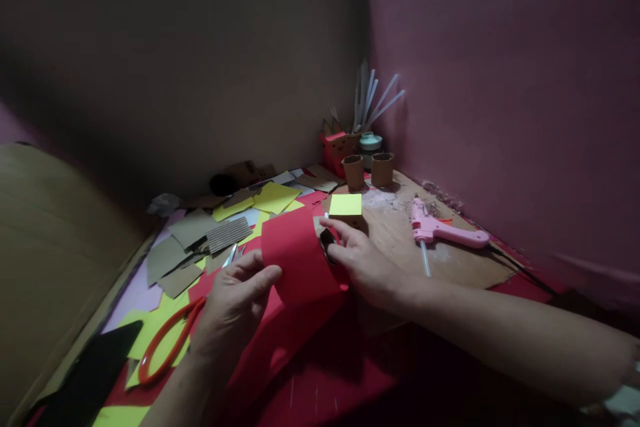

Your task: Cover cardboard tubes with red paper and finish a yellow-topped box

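A sheet of red paper (295,253) is held up between my hands, curving at its right side. My left hand (240,297) pinches its left edge with thumb and fingers. At the right edge, my right hand (363,260) is closed on the paper and on a small brown cardboard piece (318,227) that shows partly behind it; the rest of that piece is hidden. Scissors with red-orange handles (167,340) lie beside my left wrist, their blades partly covered by the hand. A small box with a yellow top (345,205) stands just beyond my right hand.
A pink glue gun (445,230) with a cord lies on a cardboard sheet at right. Two cardboard cups (383,170), a lidded jar (371,141) and glue sticks (373,100) stand in the corner. Cardboard scraps (195,230) and yellow paper (277,198) cover the left. Walls close in behind.
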`<state>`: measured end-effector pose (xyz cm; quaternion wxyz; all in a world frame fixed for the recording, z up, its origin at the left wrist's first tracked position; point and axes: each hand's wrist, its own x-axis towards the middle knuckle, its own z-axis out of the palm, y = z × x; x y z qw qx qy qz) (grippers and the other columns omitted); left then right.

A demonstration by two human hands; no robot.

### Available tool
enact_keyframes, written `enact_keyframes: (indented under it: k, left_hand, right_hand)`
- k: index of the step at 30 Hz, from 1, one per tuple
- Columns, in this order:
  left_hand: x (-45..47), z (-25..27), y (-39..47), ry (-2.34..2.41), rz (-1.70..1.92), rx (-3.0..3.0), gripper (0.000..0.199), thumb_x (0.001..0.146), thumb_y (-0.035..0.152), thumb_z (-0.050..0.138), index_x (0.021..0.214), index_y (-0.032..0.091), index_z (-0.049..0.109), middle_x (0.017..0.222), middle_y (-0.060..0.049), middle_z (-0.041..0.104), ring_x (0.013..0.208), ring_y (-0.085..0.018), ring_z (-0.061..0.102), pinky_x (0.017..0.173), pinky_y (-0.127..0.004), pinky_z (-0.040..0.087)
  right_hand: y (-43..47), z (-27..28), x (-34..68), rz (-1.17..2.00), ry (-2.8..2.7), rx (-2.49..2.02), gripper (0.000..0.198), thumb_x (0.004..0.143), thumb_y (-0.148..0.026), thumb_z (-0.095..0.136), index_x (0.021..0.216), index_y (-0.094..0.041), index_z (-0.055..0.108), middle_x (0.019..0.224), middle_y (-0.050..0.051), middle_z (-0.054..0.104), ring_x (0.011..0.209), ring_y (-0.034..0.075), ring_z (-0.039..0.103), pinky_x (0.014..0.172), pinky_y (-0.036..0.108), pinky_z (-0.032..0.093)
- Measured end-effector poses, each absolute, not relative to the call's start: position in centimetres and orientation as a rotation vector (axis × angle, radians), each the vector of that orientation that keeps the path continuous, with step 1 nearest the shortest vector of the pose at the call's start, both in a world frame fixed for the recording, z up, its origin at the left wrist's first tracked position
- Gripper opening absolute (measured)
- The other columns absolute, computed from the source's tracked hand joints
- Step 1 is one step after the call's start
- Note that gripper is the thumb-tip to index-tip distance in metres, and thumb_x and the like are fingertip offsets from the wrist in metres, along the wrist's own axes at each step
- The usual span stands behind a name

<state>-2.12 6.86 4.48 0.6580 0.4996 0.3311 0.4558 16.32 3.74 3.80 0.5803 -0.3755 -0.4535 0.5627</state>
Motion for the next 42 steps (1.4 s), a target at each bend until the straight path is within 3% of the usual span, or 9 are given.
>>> enact_keyframes:
  k: [5, 9, 11, 14, 17, 21, 31, 39, 42]
  left_hand:
    - [-2.4, 5.8, 6.8, 0.827, 1.185, 1.121, 0.023, 0.06, 0.02, 0.081, 0.082, 0.016, 0.075, 0.073, -0.005, 0.073, 0.069, -0.018, 0.067, 0.072, -0.028, 0.054]
    - [-2.0, 6.4, 6.1, 0.839, 1.242, 1.134, 0.024, 0.061, 0.019, 0.08, 0.084, 0.017, 0.075, 0.091, -0.008, 0.075, 0.089, -0.025, 0.068, 0.085, -0.035, 0.052]
    - [-2.0, 6.3, 5.9, 0.84, 1.218, 1.157, 0.02, 0.062, 0.02, 0.08, 0.081, 0.017, 0.075, 0.088, -0.007, 0.075, 0.088, -0.025, 0.068, 0.083, -0.035, 0.052]
    - [-2.2, 5.8, 6.0, 0.82, 1.17, 1.253, 0.014, 0.066, 0.021, 0.078, 0.08, 0.019, 0.075, 0.082, -0.005, 0.074, 0.08, -0.023, 0.067, 0.078, -0.035, 0.053]
    - [-2.4, 5.7, 6.0, 0.807, 1.143, 1.407, 0.009, 0.069, 0.021, 0.077, 0.078, 0.021, 0.075, 0.096, -0.006, 0.072, 0.095, -0.026, 0.064, 0.085, -0.037, 0.051]
    - [-2.4, 5.9, 5.8, 0.853, 1.137, 1.685, 0.002, 0.073, 0.023, 0.074, 0.074, 0.023, 0.074, 0.114, -0.006, 0.065, 0.114, -0.03, 0.054, 0.097, -0.037, 0.042]
    - [-2.1, 5.4, 6.1, 1.073, 1.241, 1.802, 0.019, 0.071, 0.028, 0.071, 0.056, 0.023, 0.061, 0.104, -0.005, 0.064, 0.102, -0.027, 0.056, 0.086, -0.03, 0.041]
    - [-1.8, 5.3, 5.9, 0.982, 1.163, 1.832, 0.014, 0.071, 0.027, 0.073, 0.063, 0.021, 0.063, 0.108, -0.005, 0.062, 0.104, -0.025, 0.055, 0.087, -0.028, 0.04]
    - [-2.0, 5.1, 6.1, 0.933, 1.173, 1.591, 0.016, 0.072, 0.029, 0.074, 0.078, 0.023, 0.061, 0.098, -0.002, 0.062, 0.086, -0.018, 0.057, 0.076, -0.027, 0.043]
  right_hand:
    - [2.4, 4.2, 16.7, 0.575, -1.399, -1.029, 0.061, 0.085, -0.023, 0.056, 0.142, -0.026, 0.034, 0.143, 0.009, 0.044, 0.133, 0.025, 0.038, 0.11, 0.046, 0.031]
    - [2.2, 4.3, 16.8, 0.203, -1.563, -0.982, 0.026, 0.084, -0.016, 0.056, 0.109, -0.019, 0.063, 0.107, 0.01, 0.061, 0.106, 0.025, 0.053, 0.093, 0.044, 0.043]
    - [2.4, 4.4, 16.8, 0.322, -1.588, -0.973, 0.012, 0.086, -0.019, 0.057, 0.09, -0.018, 0.068, 0.087, 0.007, 0.062, 0.088, 0.021, 0.056, 0.081, 0.039, 0.047]
    - [2.8, 4.6, 17.0, 0.587, -1.559, -0.946, 0.012, 0.084, -0.021, 0.06, 0.087, -0.02, 0.072, 0.082, 0.005, 0.064, 0.085, 0.02, 0.056, 0.079, 0.036, 0.046]
    - [2.8, 4.9, 16.9, 0.918, -1.39, -0.896, 0.016, 0.084, -0.025, 0.061, 0.091, -0.023, 0.075, 0.084, 0.003, 0.067, 0.085, 0.019, 0.058, 0.078, 0.035, 0.047]
    - [2.9, 5.3, 16.6, 1.281, -1.066, -0.734, 0.018, 0.083, -0.03, 0.063, 0.095, -0.024, 0.075, 0.072, -0.001, 0.068, 0.062, 0.012, 0.057, 0.069, 0.031, 0.05]
    - [3.2, 4.6, 16.3, 1.414, -0.934, -0.608, 0.022, 0.086, -0.038, 0.059, 0.088, -0.022, 0.073, 0.081, 0.004, 0.072, 0.076, 0.018, 0.065, 0.072, 0.033, 0.051]
    - [3.2, 4.5, 16.1, 1.455, -0.854, -0.632, 0.017, 0.073, -0.026, 0.075, 0.089, -0.018, 0.074, 0.083, 0.005, 0.075, 0.075, 0.018, 0.068, 0.079, 0.036, 0.053]
    - [3.4, 4.5, 16.2, 1.463, -0.833, -0.645, 0.021, 0.072, -0.024, 0.076, 0.092, -0.018, 0.074, 0.086, 0.006, 0.076, 0.077, 0.02, 0.068, 0.079, 0.037, 0.053]
